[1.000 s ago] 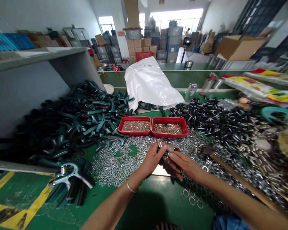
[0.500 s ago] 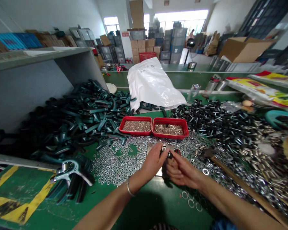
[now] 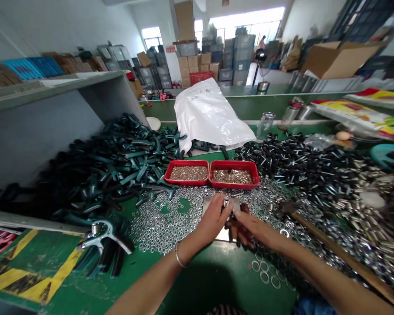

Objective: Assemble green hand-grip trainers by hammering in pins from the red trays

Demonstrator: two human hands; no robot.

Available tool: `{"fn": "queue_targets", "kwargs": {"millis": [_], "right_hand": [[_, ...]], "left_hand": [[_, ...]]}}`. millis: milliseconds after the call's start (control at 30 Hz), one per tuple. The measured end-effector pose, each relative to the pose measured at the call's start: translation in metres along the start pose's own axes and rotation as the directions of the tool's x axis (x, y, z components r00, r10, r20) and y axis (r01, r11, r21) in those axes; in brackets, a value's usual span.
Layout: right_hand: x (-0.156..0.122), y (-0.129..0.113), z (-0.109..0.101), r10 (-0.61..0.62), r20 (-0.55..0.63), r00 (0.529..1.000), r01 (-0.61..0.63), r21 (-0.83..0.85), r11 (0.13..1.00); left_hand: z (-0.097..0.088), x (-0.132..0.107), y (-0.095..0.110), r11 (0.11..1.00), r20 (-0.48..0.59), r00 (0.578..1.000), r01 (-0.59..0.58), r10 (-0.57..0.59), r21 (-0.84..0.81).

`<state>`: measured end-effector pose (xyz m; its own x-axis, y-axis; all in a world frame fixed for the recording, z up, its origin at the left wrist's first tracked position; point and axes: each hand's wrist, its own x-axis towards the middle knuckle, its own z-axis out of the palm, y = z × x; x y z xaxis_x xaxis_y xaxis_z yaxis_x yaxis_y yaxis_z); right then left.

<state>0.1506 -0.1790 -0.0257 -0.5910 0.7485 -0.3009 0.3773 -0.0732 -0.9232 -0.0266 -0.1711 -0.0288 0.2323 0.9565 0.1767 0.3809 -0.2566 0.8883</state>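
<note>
Both hands meet over a steel plate (image 3: 209, 204) at the middle of the bench; the step in hand looks like fitting two small parts together. The left hand (image 3: 213, 221) pinches a silver piece (image 3: 226, 202) between thumb and fingertips, a narrow grip; the right hand (image 3: 251, 228) is curled closed on a dark part (image 3: 235, 220), which sits just at 5 o'clock of the silver piece, the two touching or nearly so; I cannot tell which. The next move, in my judgement, calls for a steady right hand and a fine lining-up by the left, since both bits are small and half hidden by fingers. The silver piece looks short, round and shiny; the dark part shows a hint of red, its shape unclear. Washers (image 3: 157, 223) spread out at 9 o'clock of the hands; two red trays (image 3: 211, 163) lie at 12 o'clock; a hammer (image 3: 290, 206) rests at 3 o'clock; green handles (image 3: 118, 157) are heaped at 10 o'clock.
</note>
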Motion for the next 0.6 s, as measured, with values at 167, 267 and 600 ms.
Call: {"fn": "queue_targets", "kwargs": {"millis": [167,267,600], "right_hand": [[0.001,0.002,0.002,-0.122,-0.14,0.983,0.12,-0.027,0.992],[0.001,-0.002,0.003,-0.003,0.075,0.997,-0.001,0.047,0.999],[0.011,-0.002,0.003,-0.044,-0.053,0.998,0.052,0.168,0.984]], "left_hand": [[0.0,0.005,0.0,0.998,-0.054,0.997,0.059,-0.06,-0.026],[-0.003,0.006,0.002,0.998,-0.012,0.999,-0.041,0.042,0.051],[-0.005,0.006,-0.007,0.996,-0.038,0.999,0.017,-0.013,0.089]]}}
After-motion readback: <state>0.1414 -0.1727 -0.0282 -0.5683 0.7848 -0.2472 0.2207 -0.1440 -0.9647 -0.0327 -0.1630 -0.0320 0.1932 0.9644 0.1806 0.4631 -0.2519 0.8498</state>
